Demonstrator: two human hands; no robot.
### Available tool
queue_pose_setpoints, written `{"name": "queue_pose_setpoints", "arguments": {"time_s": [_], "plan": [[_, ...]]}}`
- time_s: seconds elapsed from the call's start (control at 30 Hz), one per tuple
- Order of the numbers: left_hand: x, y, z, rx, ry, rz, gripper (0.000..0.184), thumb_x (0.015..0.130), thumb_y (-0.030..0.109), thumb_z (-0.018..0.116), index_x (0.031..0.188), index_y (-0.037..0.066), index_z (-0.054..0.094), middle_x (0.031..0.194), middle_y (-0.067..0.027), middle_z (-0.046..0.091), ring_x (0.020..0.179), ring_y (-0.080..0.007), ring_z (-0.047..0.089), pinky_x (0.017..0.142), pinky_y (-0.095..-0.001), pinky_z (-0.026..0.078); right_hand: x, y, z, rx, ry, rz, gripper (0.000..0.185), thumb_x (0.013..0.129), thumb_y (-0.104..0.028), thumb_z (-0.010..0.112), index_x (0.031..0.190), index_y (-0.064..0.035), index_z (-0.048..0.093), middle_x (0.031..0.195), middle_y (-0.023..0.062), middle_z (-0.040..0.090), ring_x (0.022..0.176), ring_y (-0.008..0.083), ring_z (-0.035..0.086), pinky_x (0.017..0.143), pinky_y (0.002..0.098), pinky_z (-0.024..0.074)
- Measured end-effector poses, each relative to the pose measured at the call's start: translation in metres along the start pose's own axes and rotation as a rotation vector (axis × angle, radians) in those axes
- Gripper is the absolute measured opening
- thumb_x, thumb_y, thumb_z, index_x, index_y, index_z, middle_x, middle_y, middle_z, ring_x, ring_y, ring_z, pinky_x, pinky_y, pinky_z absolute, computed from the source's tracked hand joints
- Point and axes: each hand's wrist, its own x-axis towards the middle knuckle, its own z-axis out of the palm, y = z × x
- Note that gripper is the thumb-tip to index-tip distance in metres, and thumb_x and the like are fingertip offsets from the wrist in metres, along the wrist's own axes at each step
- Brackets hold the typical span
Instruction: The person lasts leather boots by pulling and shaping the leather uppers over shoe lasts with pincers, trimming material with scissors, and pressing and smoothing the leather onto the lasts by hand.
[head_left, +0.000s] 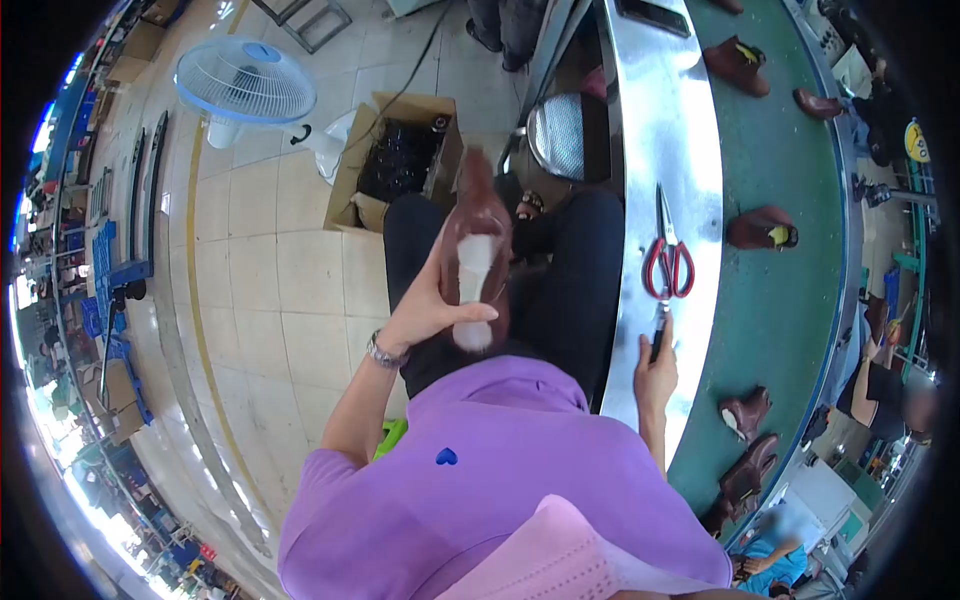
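Observation:
My left hand grips a brown leather boot above my lap, its thumb across the sole side. That underside faces up and shows whitish patches; the toe end is blurred. Over the metal bench top, my right hand is closed around a black-handled tool with a short metal end. I cannot make out the tool's exact kind. Just beyond it lie red-handled scissors, blades pointing away from me.
A shiny metal bench runs along my right side, with a phone at its far end. Past it, a green conveyor belt carries several brown boots. A cardboard box of dark items and a fan stand ahead.

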Motion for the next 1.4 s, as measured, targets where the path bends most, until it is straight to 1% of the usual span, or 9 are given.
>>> {"name": "queue_pose_setpoints", "arguments": {"time_s": [0.17,0.27,0.4,0.5,0.73,0.83,1.13,1.23,1.4], "plan": [[0.019,0.002,-0.001,0.166,-0.018,0.185,0.131,0.063,0.007,0.090,0.157,0.016,-0.001,0.151,-0.0126,0.035,0.134,-0.0227,0.043,0.109,-0.0364,0.039,-0.007,0.048,0.002,-0.114,-0.111,0.169,0.064,0.093,-0.017,0.062,0.151,-0.0203,0.036,0.108,0.0224,0.058,0.101,0.0368,0.059,0.086,0.0452,0.0460],[0.027,-0.002,-0.002,0.246,-0.051,0.236,0.132,0.063,0.010,0.090,0.157,0.017,-0.002,0.147,-0.0152,0.040,0.132,-0.0245,0.047,0.109,-0.0376,0.040,-0.004,0.050,0.015,-0.116,0.021,-0.074,0.058,0.090,-0.010,0.064,0.145,-0.0138,0.046,0.121,0.0231,0.056,0.113,0.0370,0.055,0.097,0.0431,0.0432],[0.028,-0.014,0.000,0.286,-0.089,0.260,0.133,0.063,0.010,0.090,0.157,0.017,-0.005,0.145,-0.0158,0.042,0.132,-0.0252,0.047,0.109,-0.0391,0.041,0.021,-0.054,-0.006,0.286,-0.009,-0.231,0.044,0.088,-0.011,0.069,0.130,-0.0022,0.059,0.126,0.0204,0.058,0.119,0.0340,0.055,0.103,0.0406,0.0418],[0.024,-0.039,0.009,0.295,-0.136,0.216,0.131,0.066,0.007,0.087,0.157,0.017,-0.007,0.152,-0.0168,0.034,0.136,-0.0263,0.042,0.111,-0.0401,0.038,0.024,-0.124,-0.010,0.666,-0.261,-0.494,0.071,0.076,-0.029,0.081,0.134,0.0025,0.053,0.135,0.0224,0.055,0.127,0.0359,0.052,0.105,0.0394,0.0417],[0.005,-0.112,0.025,0.222,-0.225,0.093,0.126,0.073,0.003,0.080,0.155,0.017,-0.015,0.161,-0.0165,0.014,0.145,-0.0255,0.027,0.117,-0.0387,0.030,0.003,-0.159,0.007,0.460,-0.515,-0.453,0.086,0.079,-0.048,0.076,0.130,0.0140,0.048,0.113,0.0300,0.063,0.097,0.0371,0.068,0.084,0.0383,0.0555],[0.003,-0.126,0.020,0.149,-0.264,0.034,0.127,0.073,0.003,0.081,0.155,0.018,-0.016,0.161,-0.0160,0.013,0.145,-0.0252,0.026,0.118,-0.0382,0.029,0.002,-0.148,0.019,0.367,-0.370,-0.706,0.085,0.079,-0.050,0.075,0.128,0.0149,0.049,0.105,0.0286,0.066,0.086,0.0342,0.071,0.075,0.0361,0.0576],[0.007,-0.122,0.008,0.208,-0.281,0.010,0.138,0.066,0.004,0.086,0.154,0.020,-0.020,0.161,-0.0154,0.016,0.146,-0.0244,0.026,0.117,-0.0376,0.029,0.018,-0.148,0.034,0.401,-0.290,-0.744,0.089,0.071,-0.054,0.080,0.126,0.0110,0.056,0.089,0.0225,0.070,0.078,0.0316,0.072,0.072,0.0345,0.0578],[0.019,-0.091,-0.009,-0.160,-0.497,-0.027,0.147,0.061,0.006,0.090,0.153,0.021,-0.023,0.160,-0.0153,0.019,0.144,-0.0239,0.029,0.116,-0.0358,0.029,0.014,-0.146,0.027,0.455,-0.318,-0.680,0.089,0.068,-0.052,0.082,0.129,0.0068,0.056,0.101,0.0246,0.069,0.090,0.0345,0.071,0.079,0.0361,0.0572],[0.039,-0.065,0.019,-0.195,-0.086,-0.168,0.077,0.086,0.046,0.072,0.142,0.006,0.039,0.130,-0.0096,0.052,0.120,-0.0160,0.050,0.104,-0.0318,0.040,0.022,-0.141,0.023,0.701,-0.582,-0.463,0.075,0.075,-0.037,0.082,0.132,0.0028,0.055,0.112,0.0217,0.068,0.102,0.0262,0.069,0.088,0.0357,0.0541]]}}
